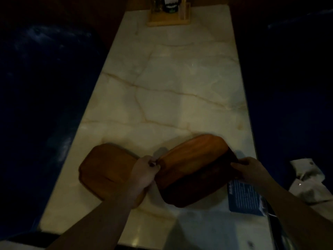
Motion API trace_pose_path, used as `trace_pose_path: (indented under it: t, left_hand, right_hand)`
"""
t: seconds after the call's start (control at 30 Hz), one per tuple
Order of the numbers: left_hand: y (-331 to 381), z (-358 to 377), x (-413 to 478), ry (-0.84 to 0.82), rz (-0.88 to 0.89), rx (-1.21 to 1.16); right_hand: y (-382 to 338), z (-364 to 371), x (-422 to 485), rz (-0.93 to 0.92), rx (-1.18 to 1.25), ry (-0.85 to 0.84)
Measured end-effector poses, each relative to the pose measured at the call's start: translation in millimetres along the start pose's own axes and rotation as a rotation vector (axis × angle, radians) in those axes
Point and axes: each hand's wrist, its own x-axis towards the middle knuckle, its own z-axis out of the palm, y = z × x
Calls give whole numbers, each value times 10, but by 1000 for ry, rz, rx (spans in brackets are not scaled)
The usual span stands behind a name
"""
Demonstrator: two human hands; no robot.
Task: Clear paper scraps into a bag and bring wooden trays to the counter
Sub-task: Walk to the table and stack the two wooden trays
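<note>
Flat tray (106,170): lying on the marble table (180,83), near its left edge.
Left hand (144,170): pinching the raised tray's left end.
Raised tray (194,170): tilted up between both hands, above the table.
Right hand (248,170): clasping its right end.
Blue card (245,197): just below that hand.

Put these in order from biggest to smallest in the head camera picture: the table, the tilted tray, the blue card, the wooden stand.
1. Table
2. Tilted tray, though being near the camera enlarges it
3. Blue card and wooden stand: too alike to rank; the stand is far off and cut by the picture's edge.
</note>
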Motion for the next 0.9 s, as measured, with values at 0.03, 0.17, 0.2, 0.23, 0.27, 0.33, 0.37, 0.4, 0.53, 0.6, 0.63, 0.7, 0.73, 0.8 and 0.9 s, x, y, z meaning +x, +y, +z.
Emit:
trace_pose_path:
  t: [0.03, 0.17, 0.2, 0.23, 0.27, 0.33, 0.37, 0.4, 0.53, 0.6, 0.63, 0.7, 0.73, 0.8, 0.9]
  left_hand:
    - [-51, -104, 3, -5, 4, -21]
    - [-312, -506, 106, 37, 31, -32]
    - [-403, -623, 136, 60, 58, -3]
    - [-461, -721, 165, 76, 89, 33]
    - [-527, -839, 198, 78, 120, 70]
    - [-638, -1080, 274, 77, 168, 120]
    - [-685, -1192, 317, 81, 189, 132]
    - [-732, -1302, 367, 83, 214, 144]
    - [-861, -1700, 593, 66, 307, 199]
    - [-902, -1858, 710, 40, 329, 221]
    - [-929, -1926, 773, 30, 341, 237]
    - [-965, -2017, 895, 13, 366, 293]
    - [-984, -2044, 948, 3, 375, 317]
    - [-1014, -2060, 1036, -10, 385, 354]
    - [-1061, -2034, 1136, -27, 405, 397]
  right_hand:
    - [28, 63, -88, 16, 51, 1]
    - [35, 412, -447, 51, 100, -46]
    - [39, 556, -549, 66, 114, -54]
    - [35, 672, -637, 69, 114, -60]
    - [34, 818, -747, 65, 110, -59]
    - [15, 1105, -946, 54, 111, -56]
    - [5, 1240, -1033, 56, 118, -57]
    - [-4, 1379, -1116, 64, 131, -55]
    - [-31, 1943, -1369, 95, 149, -73]
    - [-17, 2204, -1458, 92, 129, -87]
    - [-1, 2335, -1497, 94, 115, -94]
    - [41, 2565, -1557, 110, 89, -112]
    - [64, 2666, -1581, 120, 77, -125]
    - [93, 2827, -1617, 139, 55, -142]
    - [102, 2973, -1641, 162, 42, -139]
